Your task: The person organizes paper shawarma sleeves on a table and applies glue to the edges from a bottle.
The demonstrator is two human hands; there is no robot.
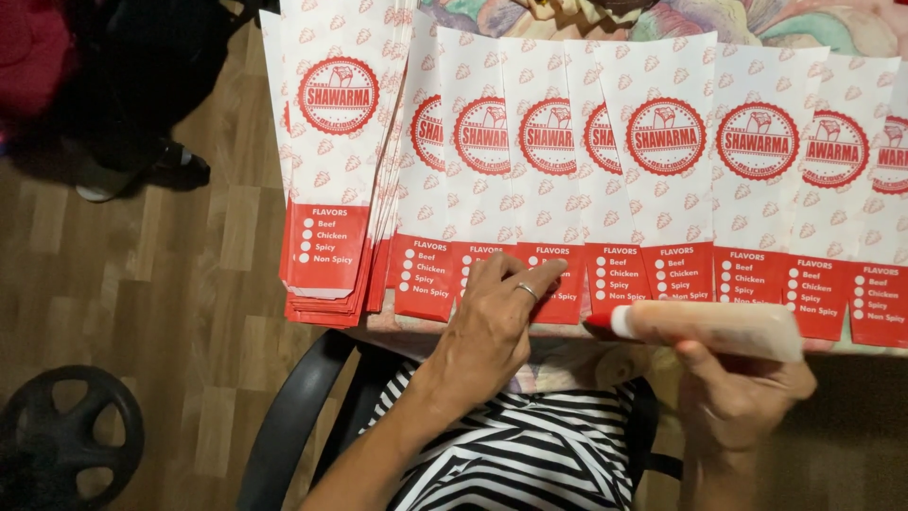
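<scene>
Several red-and-white paper food sleeves [662, 161] lie fanned out in an overlapping row along the table edge. My left hand [492, 326], a ring on one finger, presses flat on the red lower ends of two sleeves near the middle. My right hand [742, 383] grips a pale squeeze bottle with a red tip [705, 326], held sideways. Its tip points left and sits at the bottom edge of a sleeve, just right of my left hand.
A thick stack of the same sleeves [331, 189] lies at the left end of the row. A black chair arm [284, 426] curves below. A black wheel-shaped object [71, 435] rests on the wooden floor at lower left. Patterned cloth [662, 19] shows behind the sleeves.
</scene>
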